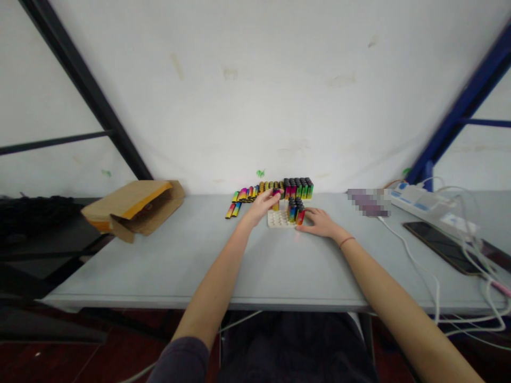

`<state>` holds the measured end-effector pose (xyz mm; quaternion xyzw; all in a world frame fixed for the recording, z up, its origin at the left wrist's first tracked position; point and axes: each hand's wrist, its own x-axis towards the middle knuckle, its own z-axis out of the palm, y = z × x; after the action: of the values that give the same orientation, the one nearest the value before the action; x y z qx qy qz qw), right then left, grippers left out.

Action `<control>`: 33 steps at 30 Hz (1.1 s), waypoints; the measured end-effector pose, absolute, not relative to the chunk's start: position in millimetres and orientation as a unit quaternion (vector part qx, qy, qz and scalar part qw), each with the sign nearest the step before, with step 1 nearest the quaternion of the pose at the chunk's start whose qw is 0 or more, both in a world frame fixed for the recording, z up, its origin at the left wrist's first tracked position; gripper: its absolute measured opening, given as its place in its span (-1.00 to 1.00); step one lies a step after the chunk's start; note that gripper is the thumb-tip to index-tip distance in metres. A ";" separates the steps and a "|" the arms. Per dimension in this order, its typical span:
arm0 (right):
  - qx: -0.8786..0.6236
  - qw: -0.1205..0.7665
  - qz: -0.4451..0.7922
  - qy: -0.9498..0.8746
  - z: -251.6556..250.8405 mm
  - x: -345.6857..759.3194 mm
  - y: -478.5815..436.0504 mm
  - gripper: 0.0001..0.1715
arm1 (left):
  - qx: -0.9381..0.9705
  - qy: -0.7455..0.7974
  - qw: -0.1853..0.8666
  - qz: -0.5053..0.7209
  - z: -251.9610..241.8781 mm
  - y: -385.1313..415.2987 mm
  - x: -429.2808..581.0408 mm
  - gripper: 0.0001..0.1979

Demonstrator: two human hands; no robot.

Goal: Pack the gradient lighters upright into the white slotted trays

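My left hand [261, 206] is closed round a small rainbow-coloured, black-topped stick [275, 204], lighter-like in shape, upright over a white tray with holes [276, 219]. Whether its base sits in a hole I cannot tell. Several more such sticks [295, 211] stand upright in the tray's right part. My right hand [319, 223] rests at the tray's right edge with fingers apart, thumb by the front corner, fingertips beside the standing sticks. Farther back, another upright group [298, 188] stands in rows. Loose ones [235, 203] lie to the left, partly stacked.
On the left lies an open brown paper bag [136, 207]. To the right are a blurred purplish item [369, 204], a white power strip [431, 210], a dark phone [441, 246] and tangled white cables [411, 252]. The wall [255, 106] closes off the table's back.
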<state>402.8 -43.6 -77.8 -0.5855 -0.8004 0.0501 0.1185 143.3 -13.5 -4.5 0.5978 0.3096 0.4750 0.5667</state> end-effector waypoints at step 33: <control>-0.584 0.121 0.047 -0.801 -78.6 401.9 -44.2 -0.01 | 0.890 0.260 0.180 0.328 -28.2 -19.1 156.3 -0.81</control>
<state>401.9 -44.2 -78.6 -0.5837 -0.8015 0.0473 0.1211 156.3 -19.1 -28.2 0.8902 0.2598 0.3281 0.1798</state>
